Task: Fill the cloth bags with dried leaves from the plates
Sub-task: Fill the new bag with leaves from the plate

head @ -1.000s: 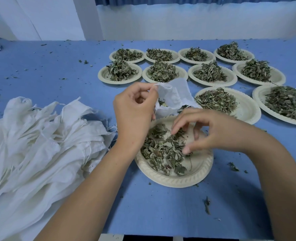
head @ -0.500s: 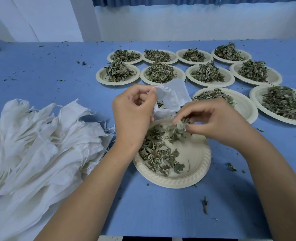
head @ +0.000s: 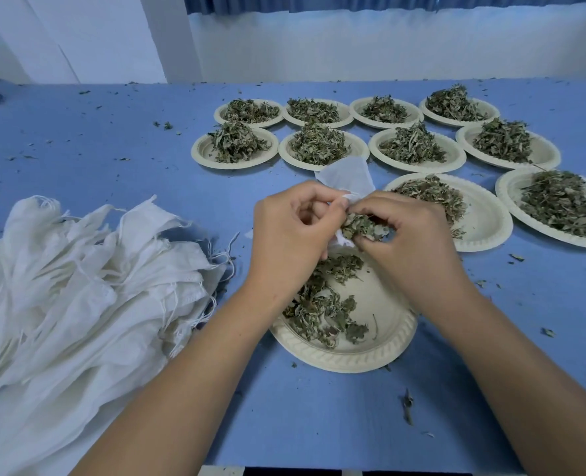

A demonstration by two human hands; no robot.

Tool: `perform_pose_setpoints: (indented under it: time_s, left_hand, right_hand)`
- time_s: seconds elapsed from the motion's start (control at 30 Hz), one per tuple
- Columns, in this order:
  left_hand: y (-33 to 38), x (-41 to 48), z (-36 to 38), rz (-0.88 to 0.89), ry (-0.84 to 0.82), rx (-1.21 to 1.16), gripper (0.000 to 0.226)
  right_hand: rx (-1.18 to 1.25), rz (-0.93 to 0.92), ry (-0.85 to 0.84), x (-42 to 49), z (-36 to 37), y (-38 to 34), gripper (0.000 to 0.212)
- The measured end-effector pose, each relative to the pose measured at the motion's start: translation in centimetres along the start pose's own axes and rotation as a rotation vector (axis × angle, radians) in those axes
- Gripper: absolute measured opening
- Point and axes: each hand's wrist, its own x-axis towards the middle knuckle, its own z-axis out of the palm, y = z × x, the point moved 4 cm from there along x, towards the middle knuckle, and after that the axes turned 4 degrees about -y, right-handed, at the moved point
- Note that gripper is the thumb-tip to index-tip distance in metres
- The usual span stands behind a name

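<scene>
while hovering over the near plate, pinches one bag at its mouth with left grip, fingers curled on the cloth. clutches one clump of leaves against that mouth with right grip, fingers closed round it. finds eleven plates on the blue worktop: ten heaped plates in rows of four, four and two, plus the near one, half bare. left of it, one pile of bags, too tangled to count.
</scene>
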Motion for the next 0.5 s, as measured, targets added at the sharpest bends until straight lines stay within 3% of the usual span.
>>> perform_pose_setpoints:
  time_s: [0.23, 0.33, 0.5]
  left_hand:
    - [-0.59, 0.29, -0.81, -0.052, 0.119, 0.014, 0.015]
    - [-0.48, 0.32, -0.89, -0.036, 0.115, 0.045, 0.016]
    - [-0.37, 0.19, -0.58, -0.037, 0.080, 0.037, 0.010]
  right_hand:
    - [0.290, 0.127, -0.229, 0.17, -0.18, 0.56, 0.057]
    - [0.275, 0.054, -0.220, 0.15, -0.26, 0.09, 0.044]
    - [0.280, 0.023, -0.035, 0.10, -0.70, 0.03, 0.015]
